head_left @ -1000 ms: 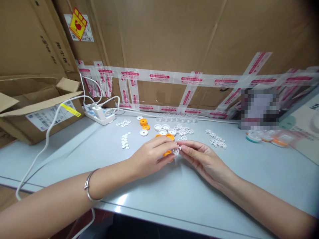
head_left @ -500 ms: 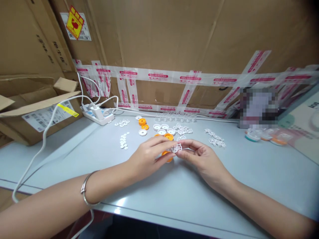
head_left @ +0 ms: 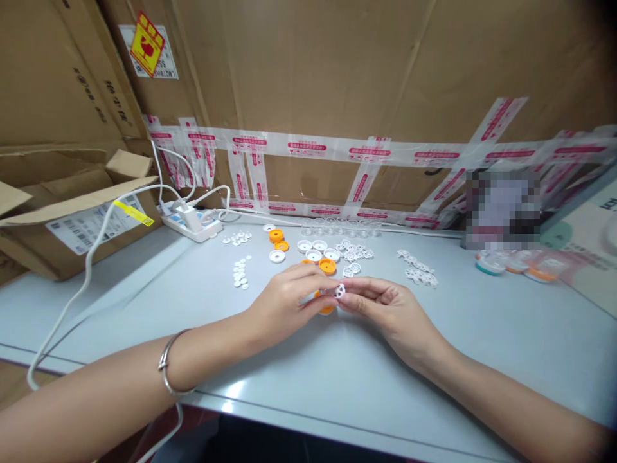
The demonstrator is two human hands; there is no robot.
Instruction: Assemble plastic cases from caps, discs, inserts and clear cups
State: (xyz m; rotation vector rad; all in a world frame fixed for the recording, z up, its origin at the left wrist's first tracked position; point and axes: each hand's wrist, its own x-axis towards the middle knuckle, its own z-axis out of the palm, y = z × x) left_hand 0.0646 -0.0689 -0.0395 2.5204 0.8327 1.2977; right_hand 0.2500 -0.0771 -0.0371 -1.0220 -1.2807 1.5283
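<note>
Near the middle of the table, my left hand (head_left: 294,296) pinches a small clear piece (head_left: 328,291) between thumb and fingers. My right hand (head_left: 385,305) meets it from the right, its fingertips closed on a small white spoked piece (head_left: 340,291) at the end of the clear piece. Orange rings (head_left: 327,266) lie just behind and under the fingers. White rings (head_left: 313,256) are grouped beyond them, with white spoked pieces (head_left: 355,249) to their right. My fingers partly hide where the two held pieces meet.
Small white discs (head_left: 240,273) lie at left, near a power strip (head_left: 193,225) and an open carton (head_left: 72,212). Clear cups (head_left: 340,226) line the back. More white pieces (head_left: 419,273) and lidded clear containers (head_left: 491,262) are at right.
The white spoked piece has moved slightly left against the clear piece and turned more edge-on. Both hands have stayed almost in place.
</note>
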